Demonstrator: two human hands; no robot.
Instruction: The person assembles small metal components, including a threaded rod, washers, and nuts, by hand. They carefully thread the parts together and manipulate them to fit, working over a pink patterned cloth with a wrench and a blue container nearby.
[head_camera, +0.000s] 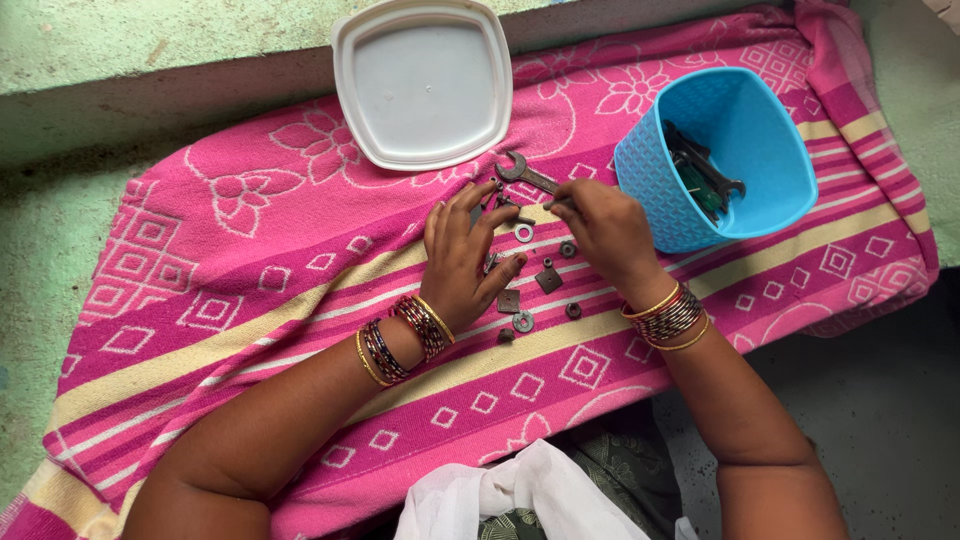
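Plainly mid-sort, judging by the layout: small dark metal washers, nuts and square plates (535, 285) scattered on the pink patterned cloth with cream stripes (200, 300), between both hands. Left hand (462, 262) resting palm-down over the pile, fingers loosely spread, fingertips touching or just above the small pieces; hard to tell whether anything is pinched under them. Right hand (605, 228) with fingers drawn together, seemingly nipping the handle end of the grey open-ended steel spanner (524, 174), jaw end pointing toward the white square plastic lid (422, 85). Blue ribbed plastic tub (735, 155) just beside the right hand, already holding dark tools (705, 175). Probably calling next for a firmer hold on the spanner and a clean lift clear of the loose hardware.
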